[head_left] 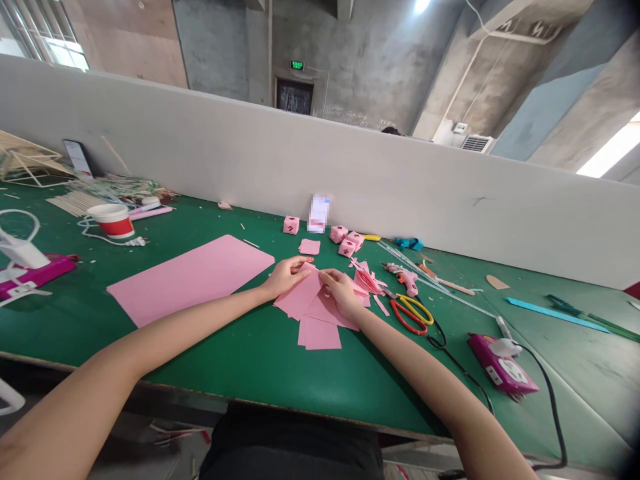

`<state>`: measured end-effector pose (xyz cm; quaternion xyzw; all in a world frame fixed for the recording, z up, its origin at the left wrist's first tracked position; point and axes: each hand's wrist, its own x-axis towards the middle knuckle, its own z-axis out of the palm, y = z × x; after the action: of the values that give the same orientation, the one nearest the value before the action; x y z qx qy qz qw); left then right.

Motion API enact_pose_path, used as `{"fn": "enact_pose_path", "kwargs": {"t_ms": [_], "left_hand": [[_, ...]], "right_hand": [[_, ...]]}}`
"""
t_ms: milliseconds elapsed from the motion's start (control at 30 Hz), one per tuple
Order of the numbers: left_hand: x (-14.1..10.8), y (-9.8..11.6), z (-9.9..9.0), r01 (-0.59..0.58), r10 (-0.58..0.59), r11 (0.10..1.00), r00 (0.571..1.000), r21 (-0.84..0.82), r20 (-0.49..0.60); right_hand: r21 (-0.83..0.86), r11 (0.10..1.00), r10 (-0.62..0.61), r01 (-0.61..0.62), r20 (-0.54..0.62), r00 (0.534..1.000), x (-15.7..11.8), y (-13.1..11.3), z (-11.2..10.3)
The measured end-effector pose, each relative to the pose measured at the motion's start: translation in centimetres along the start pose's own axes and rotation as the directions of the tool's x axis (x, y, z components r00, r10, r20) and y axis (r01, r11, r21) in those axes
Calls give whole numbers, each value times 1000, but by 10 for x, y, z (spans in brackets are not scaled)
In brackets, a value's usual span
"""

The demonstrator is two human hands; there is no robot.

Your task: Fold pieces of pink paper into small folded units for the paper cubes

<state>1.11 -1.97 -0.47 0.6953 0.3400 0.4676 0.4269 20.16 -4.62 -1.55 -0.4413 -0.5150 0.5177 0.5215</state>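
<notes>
Both my hands meet over a loose pile of pink paper pieces (325, 310) on the green table. My left hand (287, 277) grips a pink paper piece (306, 283) by its upper left side. On the right edge of that same piece, the fingers of my right hand (341, 291) are pinched. Smaller pink squares (323, 335) lie just below the pile. A short stack of pink squares (310, 247) sits beyond my hands, with pink paper cubes (349, 240) behind it to the right. Pink strips and folded scraps (367, 280) lie beside my right hand.
Scissors with red and yellow handles (411, 315) and a pink glue gun (407, 280) lie right of my hands. A large pink sheet (193, 277) is at left, near a paper cup (113, 221). A phone (319, 213) leans on the white partition (400, 180). A purple power strip (503, 365) sits at right.
</notes>
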Motion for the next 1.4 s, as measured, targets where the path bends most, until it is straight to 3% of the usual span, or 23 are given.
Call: {"fn": "enact_pose_path", "kwargs": {"t_ms": [333,633,1133,1400], "left_hand": [[2,-1,-1,95,-95,995,995,-23,8],[5,-7,-4,95,-98,995,992,-43,-84],[2,4,-3,109,-109,994,994,11,19],[3,0,-3,97,-97,995,995,19,13]], "right_hand": [[-54,998,-12,15,56,998,-2,1,1],[86,994,57,-63,62,996,0,-4,3],[57,996,57,-62,84,995,-2,-7,-1],[35,997,66,-69,84,994,-5,-11,0]]}}
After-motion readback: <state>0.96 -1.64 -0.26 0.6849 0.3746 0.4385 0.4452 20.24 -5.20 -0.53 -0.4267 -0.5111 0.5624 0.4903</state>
